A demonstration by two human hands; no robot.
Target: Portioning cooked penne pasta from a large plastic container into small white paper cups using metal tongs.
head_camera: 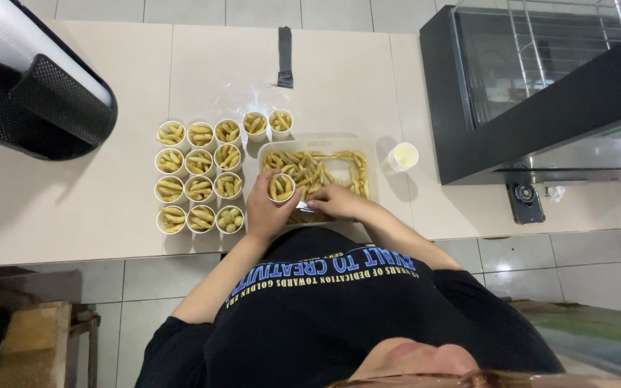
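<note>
Left hand [266,210]: wrapped around a filled cup [281,187] at the tray's near-left edge.
Right hand [336,202]: fingers curled in the tray [368,154]; grip unclear.
Counter [73,208]: 14 filled cups [200,178] left of tray.

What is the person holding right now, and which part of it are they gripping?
The left hand grips a small paper cup of fried sticks by its side wall, over the clear tray. The right hand rests in the tray; what it holds cannot be told.

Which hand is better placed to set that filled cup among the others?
Left, probably: the left hand holds the cup, beside the filled cups; the right hand is over the tray.
</note>
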